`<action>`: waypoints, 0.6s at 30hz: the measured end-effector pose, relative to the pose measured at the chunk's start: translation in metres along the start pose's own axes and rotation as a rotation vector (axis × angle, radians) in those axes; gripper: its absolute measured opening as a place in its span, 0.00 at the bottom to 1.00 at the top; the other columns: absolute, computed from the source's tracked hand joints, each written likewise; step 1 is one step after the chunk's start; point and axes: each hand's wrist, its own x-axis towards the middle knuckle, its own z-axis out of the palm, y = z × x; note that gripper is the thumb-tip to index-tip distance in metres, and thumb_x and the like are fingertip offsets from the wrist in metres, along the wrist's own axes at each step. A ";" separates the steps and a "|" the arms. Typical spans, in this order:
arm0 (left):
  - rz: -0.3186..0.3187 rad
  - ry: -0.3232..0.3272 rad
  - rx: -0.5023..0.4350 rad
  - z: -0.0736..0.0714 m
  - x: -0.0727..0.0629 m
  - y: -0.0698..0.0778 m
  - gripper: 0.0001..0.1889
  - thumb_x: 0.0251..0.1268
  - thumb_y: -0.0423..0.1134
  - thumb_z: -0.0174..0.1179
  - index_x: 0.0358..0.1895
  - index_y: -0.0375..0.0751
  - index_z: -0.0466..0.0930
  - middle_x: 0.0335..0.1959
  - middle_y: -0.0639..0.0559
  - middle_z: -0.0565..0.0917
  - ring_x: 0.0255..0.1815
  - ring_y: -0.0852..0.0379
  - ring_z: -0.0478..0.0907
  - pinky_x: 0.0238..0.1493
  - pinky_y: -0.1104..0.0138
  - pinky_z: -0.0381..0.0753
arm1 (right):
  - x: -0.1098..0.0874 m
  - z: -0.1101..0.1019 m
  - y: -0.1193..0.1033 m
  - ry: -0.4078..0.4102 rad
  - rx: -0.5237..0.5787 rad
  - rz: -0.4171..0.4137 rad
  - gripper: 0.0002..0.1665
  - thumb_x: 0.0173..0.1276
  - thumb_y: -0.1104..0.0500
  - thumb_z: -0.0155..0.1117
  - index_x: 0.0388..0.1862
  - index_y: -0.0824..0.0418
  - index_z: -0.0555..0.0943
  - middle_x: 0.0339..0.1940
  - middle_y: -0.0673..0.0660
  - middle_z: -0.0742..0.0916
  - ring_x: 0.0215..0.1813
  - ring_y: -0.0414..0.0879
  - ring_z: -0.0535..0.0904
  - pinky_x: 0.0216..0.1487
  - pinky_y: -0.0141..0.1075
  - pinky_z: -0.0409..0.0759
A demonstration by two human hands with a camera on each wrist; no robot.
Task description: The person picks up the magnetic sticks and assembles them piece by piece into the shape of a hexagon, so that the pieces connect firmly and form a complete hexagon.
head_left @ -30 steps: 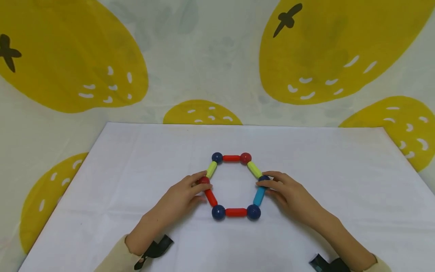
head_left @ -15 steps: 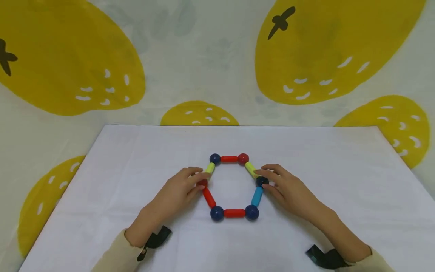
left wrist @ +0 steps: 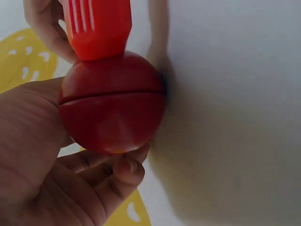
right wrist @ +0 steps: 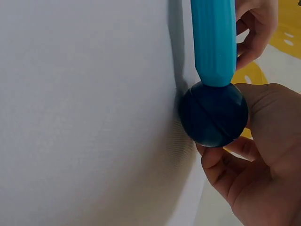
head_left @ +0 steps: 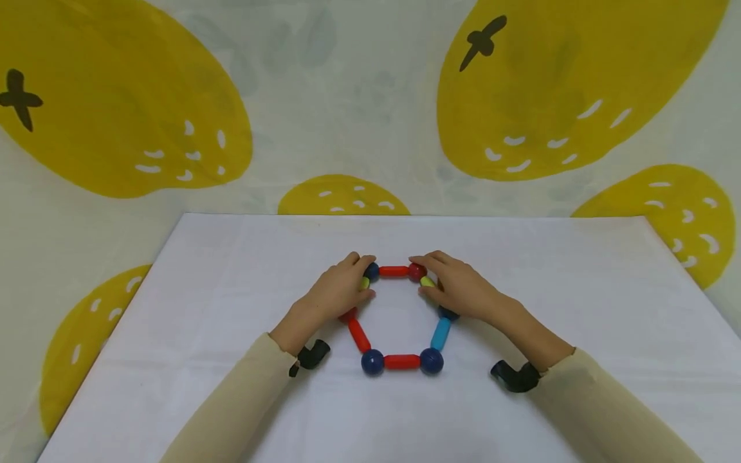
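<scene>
A six-sided ring of magnetic balls and rods lies flat on the white tabletop [head_left: 231, 270]. In the head view my left hand [head_left: 338, 286] curls round the ring's far left corner, fingers at the blue ball [head_left: 373, 272] and thumb beside a lime rod [head_left: 364, 283]. At the far right corner my right hand [head_left: 463, 286] holds the red ball [head_left: 415, 272], its thumb by the other lime rod [head_left: 427, 281]. Both lime rods are mostly covered. The left wrist view shows the left side's red ball [left wrist: 113, 103]; the right wrist view shows a blue ball [right wrist: 214, 115] with a blue rod [right wrist: 215, 42].
Two blue balls, left [head_left: 372, 362] and right [head_left: 431, 361], form the near corners, joined by a red rod [head_left: 402, 362]. Another red rod [head_left: 394, 271] spans the far side. Behind the table hangs a cloth [head_left: 370, 96] with yellow fruit shapes.
Both hands have moved forward from the ring's side balls to its two far corners, the fingers now round the far blue and red balls. The ring keeps its shape.
</scene>
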 end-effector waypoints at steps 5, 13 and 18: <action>0.030 -0.015 -0.031 -0.001 0.001 -0.001 0.34 0.61 0.45 0.66 0.70 0.43 0.64 0.53 0.44 0.73 0.43 0.53 0.74 0.49 0.63 0.78 | 0.001 0.001 0.006 0.004 0.040 -0.028 0.35 0.64 0.55 0.67 0.69 0.55 0.69 0.56 0.57 0.77 0.34 0.43 0.74 0.38 0.35 0.78; 0.031 -0.035 -0.024 -0.001 0.001 0.001 0.35 0.62 0.45 0.65 0.71 0.43 0.63 0.53 0.44 0.73 0.43 0.53 0.74 0.50 0.64 0.77 | 0.000 0.002 0.010 0.001 0.061 -0.026 0.34 0.64 0.56 0.66 0.69 0.55 0.69 0.57 0.57 0.76 0.35 0.44 0.74 0.39 0.35 0.78; 0.017 -0.031 -0.027 -0.001 0.001 0.000 0.35 0.62 0.45 0.65 0.71 0.43 0.63 0.53 0.43 0.73 0.43 0.53 0.74 0.50 0.64 0.77 | 0.001 0.003 0.009 -0.002 0.061 -0.014 0.34 0.65 0.55 0.65 0.69 0.54 0.68 0.57 0.57 0.76 0.37 0.45 0.74 0.41 0.38 0.79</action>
